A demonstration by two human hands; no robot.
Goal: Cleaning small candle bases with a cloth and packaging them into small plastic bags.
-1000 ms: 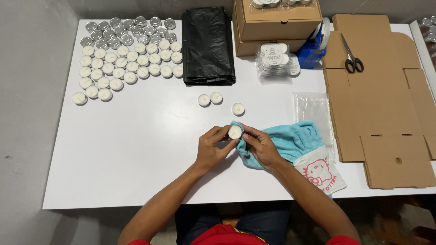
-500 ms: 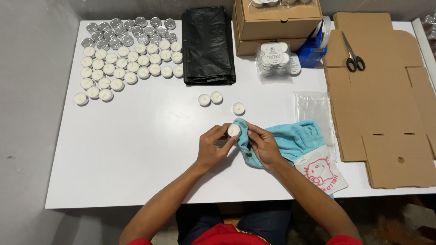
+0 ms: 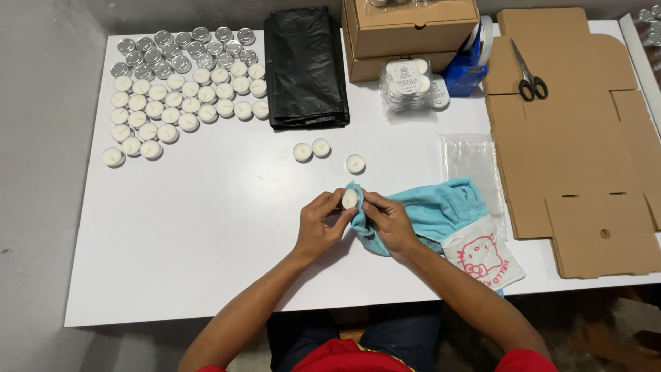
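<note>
While the left hand (image 3: pixel 318 224) pinches a tealight (image 3: pixel 350 199), the right hand (image 3: pixel 387 222) grips a blue cloth (image 3: pixel 441 210) (3 tealights (image 3: pixel 321 148) beyond).

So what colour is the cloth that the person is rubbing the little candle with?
Light blue cloth, seen in the head view.
</note>
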